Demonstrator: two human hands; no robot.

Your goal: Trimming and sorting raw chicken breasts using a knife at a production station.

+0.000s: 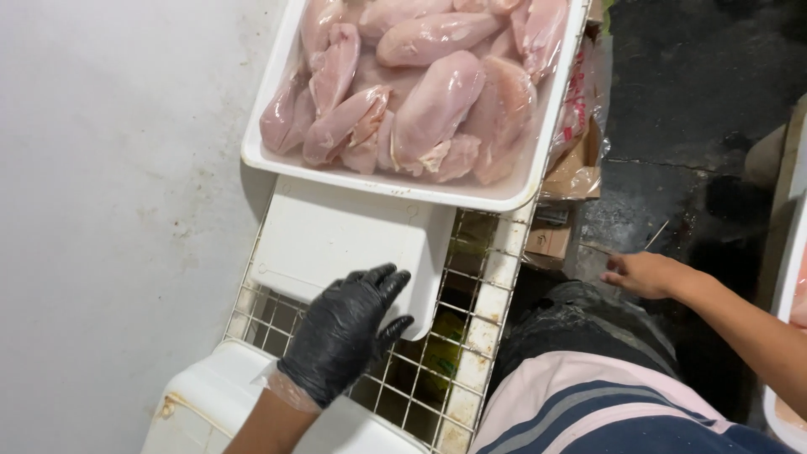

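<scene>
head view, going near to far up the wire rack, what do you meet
white container → left hand in a black glove → white cutting board → white tray of raw chicken breasts

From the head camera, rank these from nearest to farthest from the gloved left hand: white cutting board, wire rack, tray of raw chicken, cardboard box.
Measured from the left hand:
1. White cutting board, under the fingertips, touching.
2. Wire rack, just beneath and to the right; nearly tied with the board.
3. Tray of raw chicken, beyond the board, up the frame.
4. Cardboard box, far upper right, past the rack's edge.
</scene>
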